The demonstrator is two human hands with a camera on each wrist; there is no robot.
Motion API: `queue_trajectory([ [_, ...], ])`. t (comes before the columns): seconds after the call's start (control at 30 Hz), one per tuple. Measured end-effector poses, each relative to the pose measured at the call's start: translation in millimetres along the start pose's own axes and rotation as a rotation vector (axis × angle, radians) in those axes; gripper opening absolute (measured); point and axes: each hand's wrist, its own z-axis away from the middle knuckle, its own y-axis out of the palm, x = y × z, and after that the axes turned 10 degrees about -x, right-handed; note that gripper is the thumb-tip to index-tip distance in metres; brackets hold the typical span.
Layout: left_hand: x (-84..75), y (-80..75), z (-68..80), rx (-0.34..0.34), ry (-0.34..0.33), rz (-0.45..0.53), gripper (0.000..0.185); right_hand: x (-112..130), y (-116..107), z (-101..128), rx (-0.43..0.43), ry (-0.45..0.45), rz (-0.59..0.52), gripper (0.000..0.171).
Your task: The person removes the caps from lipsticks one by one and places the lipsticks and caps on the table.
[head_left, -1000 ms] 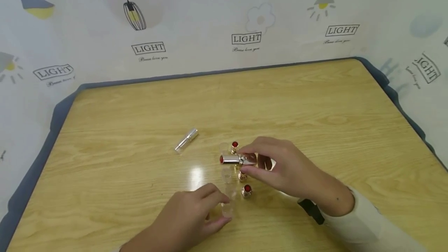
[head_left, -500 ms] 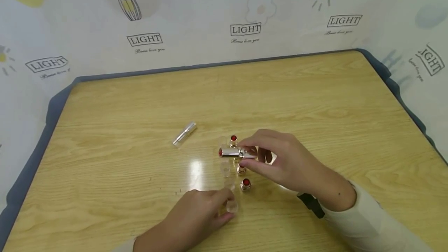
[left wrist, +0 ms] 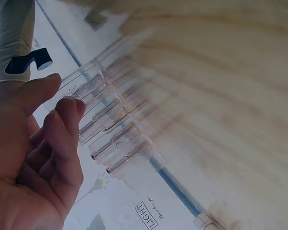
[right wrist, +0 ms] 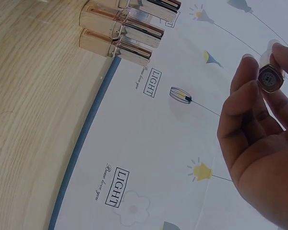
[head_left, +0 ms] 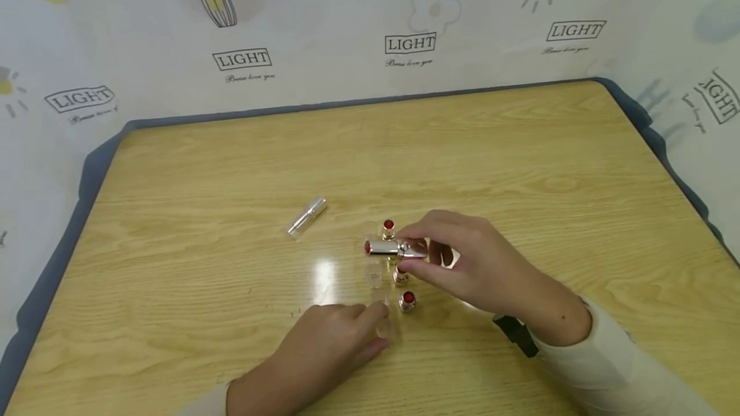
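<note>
One capped lipstick [head_left: 308,216] lies apart on the worktop [head_left: 520,165]; three open ones [head_left: 408,299] stand uncapped beside clear caps [head_left: 374,273], so most capping looks left to do. The right hand [head_left: 462,268] pinches a silver lipstick [head_left: 388,248] sideways above them, while the left hand's [head_left: 329,345] fingers [left wrist: 62,120] close on a clear cap [head_left: 384,330] resting on the worktop

Head view overhead; wrist views close

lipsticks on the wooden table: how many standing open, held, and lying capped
gold lipsticks with red tips, standing uncapped: 3
silver lipstick held sideways in the right hand: 1
capped silver tube lying apart: 1
total: 5
clear plastic caps: too faint to count
</note>
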Motion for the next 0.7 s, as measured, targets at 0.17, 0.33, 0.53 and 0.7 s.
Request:
queue_trajectory([
  [0.17, 0.2, -2.4, -0.1, 0.009, -0.017, -0.004, 0.032, 2, -1, -3, 0.008, 0.013, 0.017, 0.028],
  [0.33, -0.2, -4.1, 3.1, -0.054, 0.011, 0.019, 0.042, 5, -2, -6, 0.002, 0.051, 0.029, 0.025],
  [0.53, 4.2, -10.6, 1.7, -0.208, 0.086, 0.015, 0.048, 5, -2, -6, -0.056, 0.126, 0.009, 0.025],
  [0.7, 15.0, -19.8, -3.0, -0.349, 0.135, -0.049, 0.045, 5, -4, 11, -0.075, 0.214, -0.001, 0.026],
])
